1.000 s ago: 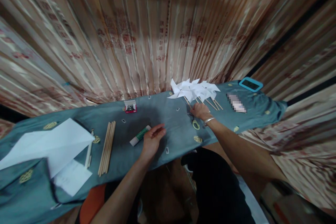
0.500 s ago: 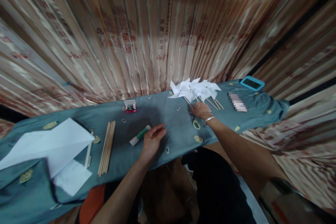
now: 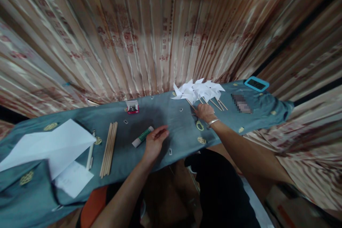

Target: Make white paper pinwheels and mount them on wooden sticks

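Scarcely anything has moved since the earlier frame: both hands keep their places, suggesting a brief pause in the handling. Just beyond the yellow handle of the scissors (image 3: 197, 124), the right hand (image 3: 205, 113) is bent low; whether it grips a stick or the blades, I cannot tell. White paper pinwheels (image 3: 197, 90) lie on the desk (image 3: 176, 128), farther beyond the scissors. Left of the scissors, the left hand (image 3: 155, 139) is loosely curled, apparently holding nothing, with the glue stick (image 3: 142, 137) past it.
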Demonstrator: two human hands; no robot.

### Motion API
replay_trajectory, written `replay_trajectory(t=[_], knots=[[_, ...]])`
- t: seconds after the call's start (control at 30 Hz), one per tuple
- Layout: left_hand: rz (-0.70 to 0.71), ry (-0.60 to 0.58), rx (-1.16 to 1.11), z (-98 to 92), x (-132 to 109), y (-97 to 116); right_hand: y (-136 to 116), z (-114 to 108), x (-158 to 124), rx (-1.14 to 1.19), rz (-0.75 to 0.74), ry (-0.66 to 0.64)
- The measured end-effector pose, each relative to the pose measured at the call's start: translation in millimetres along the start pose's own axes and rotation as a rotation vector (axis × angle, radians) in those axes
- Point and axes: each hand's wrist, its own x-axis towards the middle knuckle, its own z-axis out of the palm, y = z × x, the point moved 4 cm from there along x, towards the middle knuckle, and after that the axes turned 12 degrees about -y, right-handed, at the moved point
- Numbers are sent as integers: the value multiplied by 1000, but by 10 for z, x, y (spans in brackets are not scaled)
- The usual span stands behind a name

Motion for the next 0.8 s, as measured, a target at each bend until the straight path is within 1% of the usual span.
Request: replay_trajectory(t=[0.13,0.23,0.33,0.47,0.6,0.7,0.8], knots=[[10,-14,-4,-8,3,-18,-20,-51,-123,-4,-41,24],[12,-33,-15,1,-13,-18,-100,-64,-274,1,-98,54],[23,-42,-1,16,-40,-9,-275,-26,-462,14,-167,80],[28,-60,23,25,-59,-17,-628,51,-704,48,-261,91],[28,-46,36,-14,-63,-10,-956,72,-847,93,-358,102],[22,-29,59,-63,-78,27,-1081,86,-870,129,-394,109],[16,-26,94,-110,-106,70,-1114,127,-860,178,-423,125]])
